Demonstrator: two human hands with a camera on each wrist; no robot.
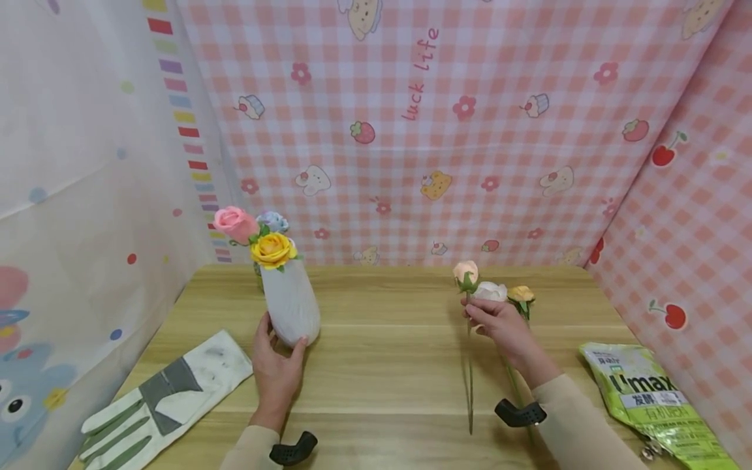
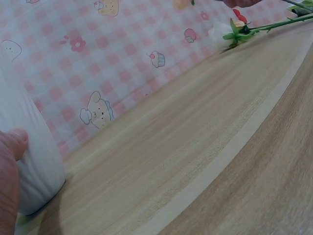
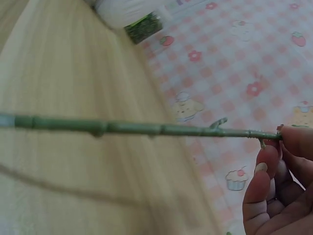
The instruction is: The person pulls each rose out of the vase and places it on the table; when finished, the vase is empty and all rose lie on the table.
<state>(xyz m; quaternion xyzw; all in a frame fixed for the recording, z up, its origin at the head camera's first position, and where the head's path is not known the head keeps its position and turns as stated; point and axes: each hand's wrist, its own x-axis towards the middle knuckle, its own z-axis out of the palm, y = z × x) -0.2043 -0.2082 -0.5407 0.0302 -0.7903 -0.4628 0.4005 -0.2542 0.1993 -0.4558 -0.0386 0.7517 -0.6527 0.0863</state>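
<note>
A white vase (image 1: 290, 300) stands at the left with a pink rose (image 1: 235, 224), a yellow rose (image 1: 273, 250) and a bluish flower (image 1: 273, 222) in its mouth. My left hand (image 1: 276, 375) grips the vase low down, thumb on the near side, as the left wrist view also shows. At the right, my right hand (image 1: 508, 329) pinches a peach rose (image 1: 467, 274) by its green stem (image 3: 122, 128), just below the bloom. The stem's lower end points towards me. Beyond that hand lie a white flower (image 1: 490, 292) and an orange-yellow flower (image 1: 521, 294), partly hidden by it.
A white and grey glove (image 1: 176, 391) lies on the left of the wooden table (image 1: 376, 372). To the right is a green printed bag (image 1: 652, 398). Behind the vase stands a clear container with green contents (image 3: 144, 29). Patterned cloths hang around the table.
</note>
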